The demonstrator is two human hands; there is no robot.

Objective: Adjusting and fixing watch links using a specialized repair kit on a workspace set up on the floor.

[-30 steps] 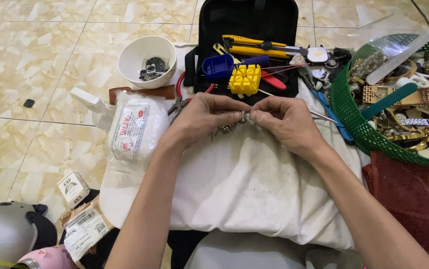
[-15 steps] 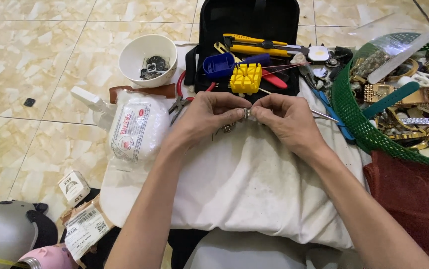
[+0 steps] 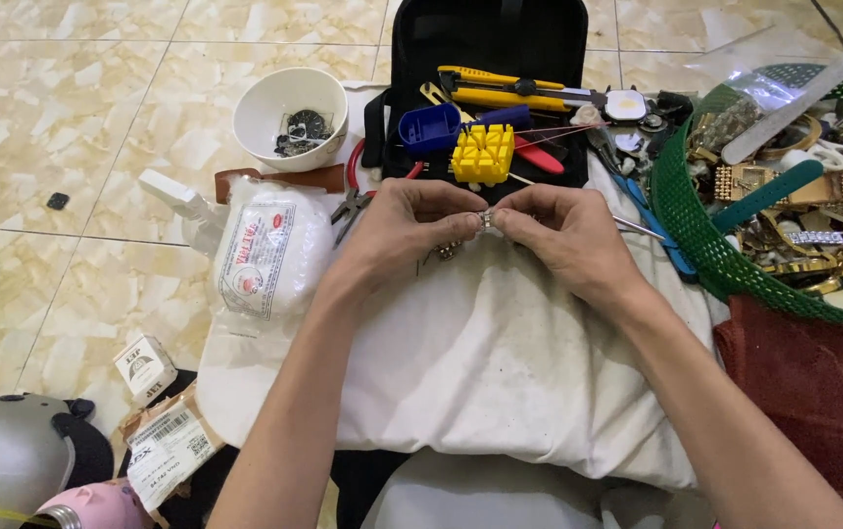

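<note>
Both hands, the left hand [image 3: 411,227] and the right hand [image 3: 563,235], are pinching a small metal piece [image 3: 486,219] between their fingertips. They are holding it just above the white cloth [image 3: 480,362]. Beyond that cloth a yellow block [image 3: 483,154] is lying on the black tool case [image 3: 490,59], and a green basket [image 3: 681,225] is sitting at the cloth's right.

Floor: glossy ceramic tiles [image 3: 69,127], cream and beige with marbled veining, laid in a square grid with thin dark grout lines. Soft reflections on the glaze indicate diffuse overhead light; shadows are faint. A small dark fragment [image 3: 58,201] lies on one tile at the left. A white cloth [image 3: 480,372] is spread over the floor in the centre, and a dark red cloth [image 3: 813,392] adjoins it at the right. No walls, windows or furniture appear in view.
</note>
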